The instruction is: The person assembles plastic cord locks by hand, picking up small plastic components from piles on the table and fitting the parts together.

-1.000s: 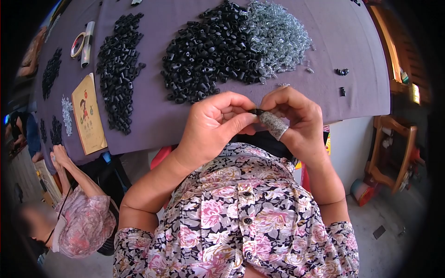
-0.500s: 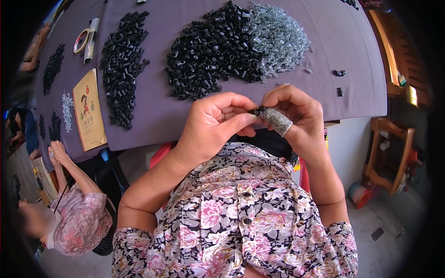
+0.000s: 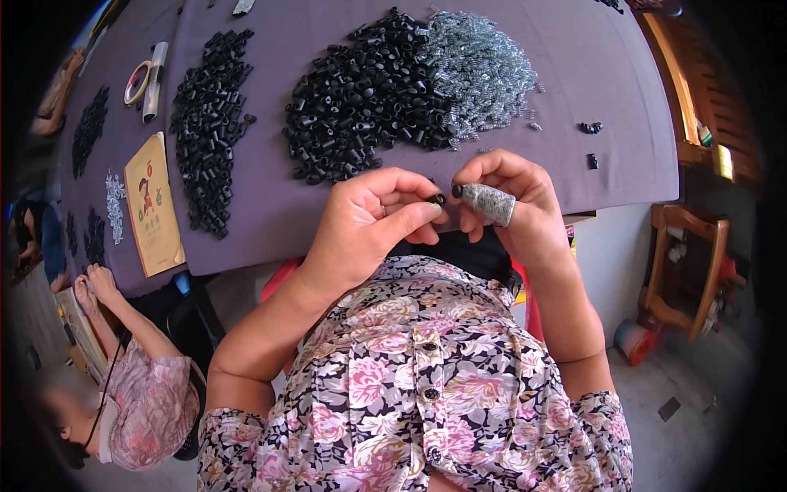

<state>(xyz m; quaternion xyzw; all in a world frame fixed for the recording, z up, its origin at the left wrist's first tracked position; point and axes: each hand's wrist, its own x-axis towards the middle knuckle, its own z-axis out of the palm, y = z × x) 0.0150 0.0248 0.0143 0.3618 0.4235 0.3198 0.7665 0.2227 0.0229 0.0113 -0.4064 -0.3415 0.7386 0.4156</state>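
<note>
Between thumb and fingertips, my left hand (image 3: 361, 221) pinches a small black tubular piece (image 3: 438, 199). Close by on the right, my right hand (image 3: 533, 201) is closed on another small black piece (image 3: 457, 190), its thumb wrapped in a grey speckled cover (image 3: 490, 204). A narrow gap separates the two pieces. Beyond my hands lies a heap of black tubular pieces (image 3: 352, 107), and against its right side a pile of small clear or silvery springs (image 3: 484, 74).
On the purple-grey cloth (image 3: 566, 74) lie a second black heap (image 3: 211, 123), a booklet (image 3: 156, 205), a tape roll (image 3: 137, 83) and a few loose black pieces (image 3: 591, 128). Another person (image 3: 147, 394) sits at left, hands at the table edge. A wooden rack (image 3: 684, 271) stands right.
My hands have drawn slightly apart, and the black pieces that met at my fingertips are now separated. My right thumb has turned more level. The whole view has shifted a little.
</note>
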